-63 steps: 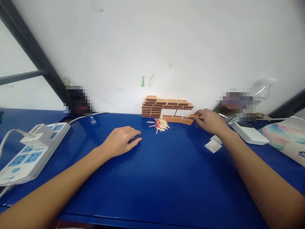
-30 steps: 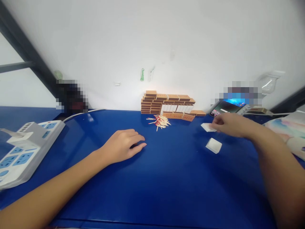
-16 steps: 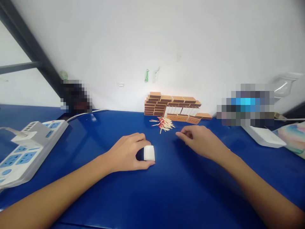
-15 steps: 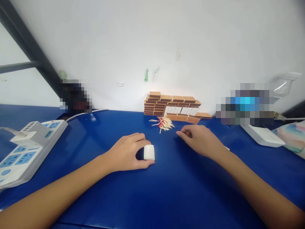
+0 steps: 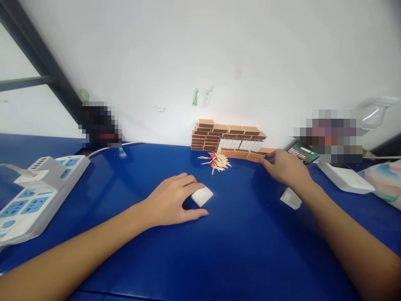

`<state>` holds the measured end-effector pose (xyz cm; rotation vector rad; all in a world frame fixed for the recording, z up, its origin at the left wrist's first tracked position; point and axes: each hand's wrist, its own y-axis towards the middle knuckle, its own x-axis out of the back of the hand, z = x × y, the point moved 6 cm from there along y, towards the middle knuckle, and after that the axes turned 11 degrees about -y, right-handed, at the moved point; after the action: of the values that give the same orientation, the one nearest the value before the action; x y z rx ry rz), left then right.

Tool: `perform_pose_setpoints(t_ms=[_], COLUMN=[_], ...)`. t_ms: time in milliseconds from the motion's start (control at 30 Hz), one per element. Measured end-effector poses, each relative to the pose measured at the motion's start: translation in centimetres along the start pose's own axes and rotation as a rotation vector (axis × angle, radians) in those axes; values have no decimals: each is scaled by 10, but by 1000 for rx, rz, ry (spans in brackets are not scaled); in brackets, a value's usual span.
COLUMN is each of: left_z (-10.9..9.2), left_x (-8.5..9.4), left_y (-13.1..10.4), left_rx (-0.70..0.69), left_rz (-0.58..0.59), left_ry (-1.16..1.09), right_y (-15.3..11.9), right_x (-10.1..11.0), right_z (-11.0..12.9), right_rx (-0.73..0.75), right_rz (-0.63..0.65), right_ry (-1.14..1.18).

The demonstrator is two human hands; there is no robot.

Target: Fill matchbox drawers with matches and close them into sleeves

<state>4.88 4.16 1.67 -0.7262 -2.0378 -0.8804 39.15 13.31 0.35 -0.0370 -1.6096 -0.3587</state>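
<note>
- The left hand [image 5: 173, 200] rests on the bench [image 5: 219, 251], fingers loosely curled over a white inner tray [image 5: 202, 196]; the tray now lies tilted flat, no longer on end.
- The right hand [image 5: 286, 169] has moved right; its open fingertips touch the matchbox row [image 5: 247, 155].
- A second white tray [image 5: 290, 198] lies beside the right wrist.
- Loose matches [image 5: 216, 161] lie between the hands.

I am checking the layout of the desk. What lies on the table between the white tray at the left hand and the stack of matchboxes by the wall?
In the head view, a pile of loose matches lies between the white tray and the matchboxes.
</note>
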Motion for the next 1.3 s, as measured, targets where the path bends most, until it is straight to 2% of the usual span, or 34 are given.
perform_pose_setpoints(t_ms=[100,267,533,633,700,767,867,933,1100,1300], left_z=[1,1,1,1,1,1,4,6,8,9], left_x=[0,-1,0,0,1,1,2,2,2,2], left_y=[0,-1,-3,-2,-2,-3,-2,-1,0,-1], left_rx=[-2,-13,-15,-14,-13,-16,-12,0,25,20], left_rz=[8,-3,-23,-32,-48,-62,-75,-75,-56,-53], left_ry=[-13,-12,-14,0,10,10,17,28,53,44], right_y=[4,-2,-12,-19,-26,-33,-41,-42,-34,-41], right_x=[-8,-2,3,13,23,27,23,17,3,10], right_z=[4,16,18,26,40,62,96,108,109,111], right_rx=[3,44,-5,9,82,229,471,552,613,699], right_rz=[10,-82,-39,-108,-181,-197,-181,-200,-184,-200], right_ry=[65,149,-72,-162,-136,7,240,277,285,175])
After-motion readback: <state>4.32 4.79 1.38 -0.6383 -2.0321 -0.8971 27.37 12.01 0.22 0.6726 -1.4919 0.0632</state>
